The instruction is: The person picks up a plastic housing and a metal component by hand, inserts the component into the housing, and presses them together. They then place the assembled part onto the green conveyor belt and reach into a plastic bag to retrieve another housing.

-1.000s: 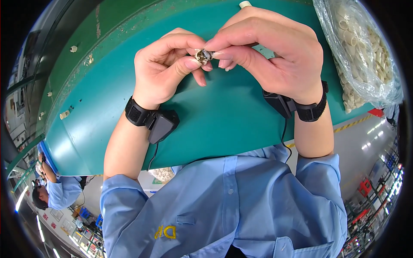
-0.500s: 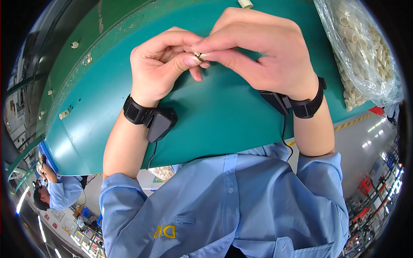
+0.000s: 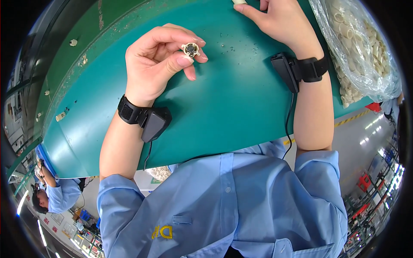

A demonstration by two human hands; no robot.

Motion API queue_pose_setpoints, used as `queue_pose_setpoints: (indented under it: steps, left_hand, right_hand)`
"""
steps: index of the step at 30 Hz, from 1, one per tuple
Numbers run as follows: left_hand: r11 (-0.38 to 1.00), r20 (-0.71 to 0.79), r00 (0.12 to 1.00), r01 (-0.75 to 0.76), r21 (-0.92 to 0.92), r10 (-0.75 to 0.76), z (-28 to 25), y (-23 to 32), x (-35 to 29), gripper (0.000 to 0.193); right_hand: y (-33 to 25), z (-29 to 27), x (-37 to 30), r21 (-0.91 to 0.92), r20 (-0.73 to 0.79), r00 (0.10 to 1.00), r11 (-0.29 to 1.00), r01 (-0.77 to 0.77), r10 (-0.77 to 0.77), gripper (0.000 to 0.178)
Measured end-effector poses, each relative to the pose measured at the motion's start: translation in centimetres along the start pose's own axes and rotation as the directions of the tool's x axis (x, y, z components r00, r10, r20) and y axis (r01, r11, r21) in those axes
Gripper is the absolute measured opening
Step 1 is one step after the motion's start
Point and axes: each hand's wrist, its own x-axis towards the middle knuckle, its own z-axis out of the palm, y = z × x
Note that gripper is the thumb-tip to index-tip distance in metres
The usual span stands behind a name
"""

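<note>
My left hand pinches a small round part between thumb and fingertips. The part has a cream, notched ring with a dark centre, and its end face is turned toward me. At the top edge of the view, my right hand has its thumb against a short cream plastic tube. The picture's edge cuts off the tube and most of that hand's fingers. Below the hands, tiny clear specks are scattered on the green tabletop.
A clear plastic bag full of cream tubes lies at the right. Loose cream pieces, among them a small tube, sit at the far left. Black devices with cables are strapped to my wrists. Another person works at lower left.
My right hand has left the small part and moved up and away to the cream tube at the top edge. The left hand keeps the part, whose dark-centred face now shows.
</note>
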Motion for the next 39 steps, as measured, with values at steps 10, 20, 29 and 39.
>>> queue_pose_setpoints:
  steps: [10,20,29,39]
  left_hand:
    - [0.994,-0.098,0.992,0.085,0.076,-0.077,-0.2,0.3,-0.4,0.023]
    - [0.991,-0.131,0.982,0.136,-0.006,-0.136,0.2,1.1,-0.4,0.023]
    - [0.984,-0.207,0.962,0.181,-0.009,-0.178,0.0,1.5,-0.5,0.022]
    - [0.975,-0.258,0.942,0.223,-0.003,-0.216,0.4,2.3,-0.9,0.022]
  right_hand:
    - [-2.4,0.6,-0.1,0.525,0.257,0.931,0.772,-0.359,0.258,0.008]
    - [-1.5,5.8,-0.3,0.944,-0.024,0.954,0.307,0.119,-0.298,0.018]
    - [-6.5,2.5,-0.6,0.933,0.189,0.977,0.291,-0.210,0.100,0.015]
    - [-3.1,6.8,1.4,0.645,-0.481,0.738,0.379,0.663,-0.473,0.029]
